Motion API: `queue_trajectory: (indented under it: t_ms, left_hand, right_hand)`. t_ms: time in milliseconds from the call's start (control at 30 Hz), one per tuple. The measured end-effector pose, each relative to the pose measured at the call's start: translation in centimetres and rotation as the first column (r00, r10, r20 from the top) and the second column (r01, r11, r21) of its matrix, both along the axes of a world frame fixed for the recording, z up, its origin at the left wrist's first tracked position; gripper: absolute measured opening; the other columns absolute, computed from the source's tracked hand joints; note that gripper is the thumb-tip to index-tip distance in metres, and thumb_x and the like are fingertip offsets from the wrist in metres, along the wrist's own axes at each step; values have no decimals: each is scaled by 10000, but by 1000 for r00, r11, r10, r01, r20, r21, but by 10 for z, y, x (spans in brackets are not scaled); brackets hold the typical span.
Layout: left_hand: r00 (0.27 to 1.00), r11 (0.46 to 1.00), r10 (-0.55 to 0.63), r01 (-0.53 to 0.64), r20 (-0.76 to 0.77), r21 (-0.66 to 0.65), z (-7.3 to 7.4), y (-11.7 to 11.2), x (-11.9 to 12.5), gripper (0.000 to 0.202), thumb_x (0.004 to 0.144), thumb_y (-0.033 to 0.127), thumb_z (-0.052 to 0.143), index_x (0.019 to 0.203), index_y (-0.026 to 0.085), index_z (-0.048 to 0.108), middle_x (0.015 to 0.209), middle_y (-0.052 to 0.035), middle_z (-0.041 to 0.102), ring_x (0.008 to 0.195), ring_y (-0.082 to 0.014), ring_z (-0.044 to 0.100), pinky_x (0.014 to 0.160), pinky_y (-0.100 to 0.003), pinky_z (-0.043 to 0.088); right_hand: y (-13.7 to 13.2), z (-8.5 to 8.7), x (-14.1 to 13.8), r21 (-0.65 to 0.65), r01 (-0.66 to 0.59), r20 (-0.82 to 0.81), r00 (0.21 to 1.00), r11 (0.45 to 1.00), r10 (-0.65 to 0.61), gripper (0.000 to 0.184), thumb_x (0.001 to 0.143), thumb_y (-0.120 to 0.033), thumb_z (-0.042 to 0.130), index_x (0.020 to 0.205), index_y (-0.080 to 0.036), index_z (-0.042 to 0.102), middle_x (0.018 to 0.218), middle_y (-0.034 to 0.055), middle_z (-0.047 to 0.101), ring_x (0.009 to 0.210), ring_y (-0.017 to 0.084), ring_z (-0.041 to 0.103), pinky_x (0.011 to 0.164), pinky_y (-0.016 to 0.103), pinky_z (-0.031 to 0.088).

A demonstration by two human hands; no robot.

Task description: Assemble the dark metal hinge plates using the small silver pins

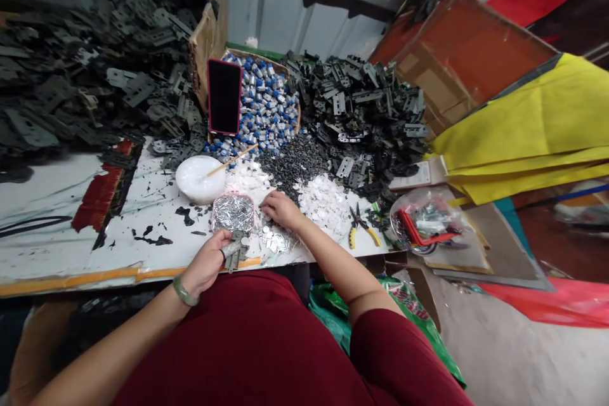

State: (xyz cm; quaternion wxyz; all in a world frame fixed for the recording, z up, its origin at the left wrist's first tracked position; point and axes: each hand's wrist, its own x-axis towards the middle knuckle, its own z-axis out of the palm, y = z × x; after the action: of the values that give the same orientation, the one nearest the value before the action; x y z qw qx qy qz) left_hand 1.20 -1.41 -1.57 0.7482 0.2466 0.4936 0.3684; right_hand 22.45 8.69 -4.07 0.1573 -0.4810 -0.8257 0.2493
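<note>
My left hand is closed on a flat grey bracket-like part with a slotted, stepped outline, held at the table's front edge. My right hand is over the table between the white pieces and a pink-rimmed tray of thin silvery pins. Its fingertips are drawn together, and whatever they may hold is too small to make out. Just below that hand lie flat, shiny metal pieces. Small white discs are heaped to its right, and tiny black pieces are piled behind it.
Behind stand a phone, a heap of blue-and-silver parts and dark bracket piles. A white bowl with a stick stands left. Yellow-handled pliers and a plastic bag-lined container are on the right.
</note>
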Motion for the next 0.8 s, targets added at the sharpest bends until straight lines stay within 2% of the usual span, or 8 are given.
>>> queue_trajectory:
  t_ms: [100, 167, 233, 433, 533, 600, 700, 800]
  left_hand:
    - [1000, 1000, -22, 22, 5, -4, 0, 1, 2, 265, 565, 214, 749, 742, 174, 557, 600, 45, 608, 519, -86, 532, 494, -191, 386]
    - [1000, 1000, -24, 24, 5, -2, 0, 2, 2, 255, 575, 224, 748, 737, 175, 557, 596, 44, 603, 523, -90, 538, 497, -193, 394]
    - [1000, 1000, -17, 17, 6, 7, 0, 2, 2, 244, 577, 224, 744, 723, 177, 555, 594, 46, 599, 530, -92, 543, 514, -198, 408]
    - [1000, 999, 18, -18, -3, 29, 0, 0, 1, 252, 547, 161, 735, 722, 174, 553, 619, 48, 612, 546, -88, 545, 559, -205, 424]
    - [1000, 1000, 14, -13, -10, 22, 0, -1, 1, 272, 539, 159, 734, 741, 175, 553, 639, 43, 626, 536, -87, 536, 549, -208, 417]
    - [1000, 1000, 7, -7, -12, 23, 0, -1, 0, 288, 532, 155, 733, 751, 178, 547, 655, 38, 636, 534, -90, 536, 537, -208, 409]
    - [1000, 999, -4, 5, -28, 50, -1, 0, 1, 288, 539, 150, 718, 758, 183, 534, 667, 37, 640, 533, -92, 535, 517, -203, 393]
    - [998, 995, 2, 4, -56, 97, -3, -1, 2, 290, 532, 133, 706, 749, 185, 520, 645, 45, 623, 589, -108, 569, 558, -204, 416]
  right_hand:
    - [-14, 12, 19, 45, 165, -110, 981, 985, -159, 161, 865, -180, 547, 952, -187, 682, 970, 64, 599, 934, 168, 561, 858, 297, 437]
    - [-20, 17, 25, 59, 244, -98, 967, 968, -237, 154, 870, -190, 538, 926, -183, 681, 925, 62, 600, 906, 173, 558, 831, 300, 441]
    - [-26, 19, 25, 53, 224, -7, 975, 973, -224, 130, 858, -186, 556, 876, -180, 685, 866, 57, 596, 870, 178, 549, 795, 298, 437]
    - [-35, 12, -1, 76, 27, 275, 960, 997, -47, 104, 840, -214, 599, 799, -181, 689, 836, 84, 600, 858, 210, 521, 764, 316, 411]
    - [-37, 10, -12, 72, 26, 338, 940, 997, -49, 122, 843, -201, 586, 755, -169, 664, 835, 104, 604, 879, 226, 523, 745, 323, 406]
    - [-41, 11, -17, 55, 89, 290, 952, 994, -101, 104, 842, -178, 579, 763, -164, 645, 849, 102, 609, 893, 223, 531, 758, 320, 409]
    - [-51, 16, -26, -79, 200, 47, 979, 977, -196, 90, 868, -179, 547, 814, -166, 618, 854, 61, 619, 849, 173, 558, 757, 280, 425]
    - [-65, 25, -40, -224, 145, -172, 967, 964, -186, 62, 875, -193, 543, 845, -179, 596, 835, 11, 621, 777, 123, 569, 713, 226, 427]
